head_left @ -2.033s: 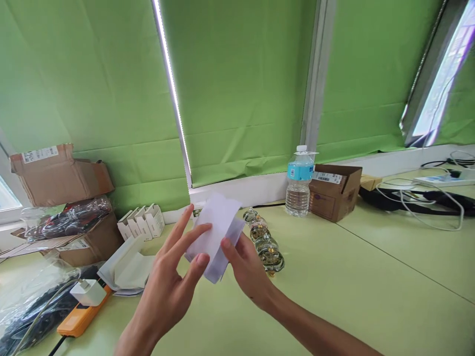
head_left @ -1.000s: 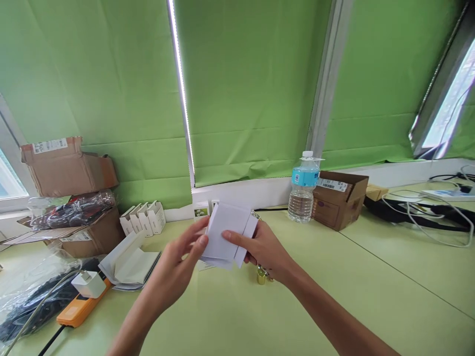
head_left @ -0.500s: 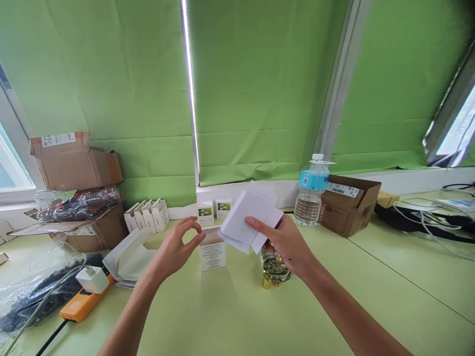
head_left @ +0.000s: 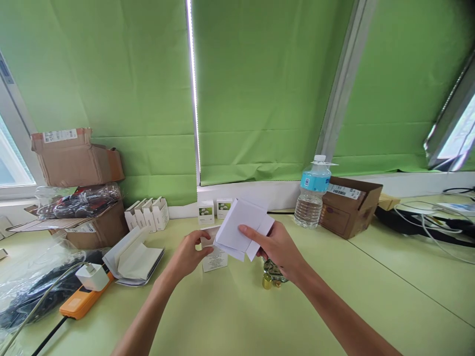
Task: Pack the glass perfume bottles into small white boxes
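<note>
My right hand (head_left: 278, 247) grips a folded white paper insert (head_left: 237, 228) by its right side, above the table. My left hand (head_left: 189, 256) is curled just left of the paper, its fingers at the top of a small white printed box (head_left: 217, 262). I cannot tell whether they grip that box. The box stands partly behind the paper's lower corner. Under my right hand lies a clump of ornate glass pieces (head_left: 274, 273), mostly hidden, with a small gold cap (head_left: 266, 282) beside it.
Two small white boxes (head_left: 211, 210) stand at the back edge of the pale green table (head_left: 237, 316). Left are several white cartons (head_left: 146, 215), a white booklet (head_left: 133, 257), and an orange power strip (head_left: 85, 301). Right are a water bottle (head_left: 311, 193) and a cardboard box (head_left: 351, 212).
My left hand has let go of the paper and moved down to the white box. The right hand has lowered the paper slightly, and the view has drifted a little.
</note>
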`<state>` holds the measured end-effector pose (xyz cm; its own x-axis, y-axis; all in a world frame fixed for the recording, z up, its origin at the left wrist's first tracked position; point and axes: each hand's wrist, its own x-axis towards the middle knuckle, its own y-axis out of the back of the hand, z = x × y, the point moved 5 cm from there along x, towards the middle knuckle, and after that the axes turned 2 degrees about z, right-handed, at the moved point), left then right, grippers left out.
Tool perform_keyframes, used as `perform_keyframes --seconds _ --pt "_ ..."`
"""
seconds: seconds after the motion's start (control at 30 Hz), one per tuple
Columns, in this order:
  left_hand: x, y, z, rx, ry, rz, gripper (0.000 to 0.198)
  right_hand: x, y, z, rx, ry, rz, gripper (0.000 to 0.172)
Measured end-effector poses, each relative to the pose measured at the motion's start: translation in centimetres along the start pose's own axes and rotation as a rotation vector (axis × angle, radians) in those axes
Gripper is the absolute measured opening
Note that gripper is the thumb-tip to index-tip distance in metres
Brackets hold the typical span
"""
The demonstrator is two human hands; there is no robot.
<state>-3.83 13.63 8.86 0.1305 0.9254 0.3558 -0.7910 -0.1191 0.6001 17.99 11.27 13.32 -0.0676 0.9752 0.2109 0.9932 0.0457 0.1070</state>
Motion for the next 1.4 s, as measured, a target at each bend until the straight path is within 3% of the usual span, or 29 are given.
perform_keyframes --seconds 0.23,0.37,0.57,0.8,0.97,1.4 --pt "-1.3 -1.0 2.0 -0.203 -0.015 -0.325 0.030 -0.3 -2.0 0.6 0.032 0.067 -0.133 0.039" --pt "-1.7 -1.1 1.7 -0.305 0.072 -0.343 0.037 0.0 -2.9 1.5 0.060 0.124 -0.189 0.035" --pt "-1.4 -1.4 1.3 -0.356 0.046 -0.419 0.037 1.2 -2.0 3.0 -0.048 0.133 -0.158 0.036" --pt "-1.4 -1.4 1.3 -0.402 0.003 -0.426 0.044 1.7 -1.0 2.8 -0.248 0.204 -0.199 0.029" --pt "-1.1 -1.2 0.9 -0.359 0.025 -0.322 0.054 2.0 -0.5 3.2 -0.322 0.205 -0.223 0.026" --pt "-1.0 -1.2 0.7 -0.332 -0.008 -0.299 0.032 1.9 -0.5 3.2 -0.475 0.239 -0.121 0.038"
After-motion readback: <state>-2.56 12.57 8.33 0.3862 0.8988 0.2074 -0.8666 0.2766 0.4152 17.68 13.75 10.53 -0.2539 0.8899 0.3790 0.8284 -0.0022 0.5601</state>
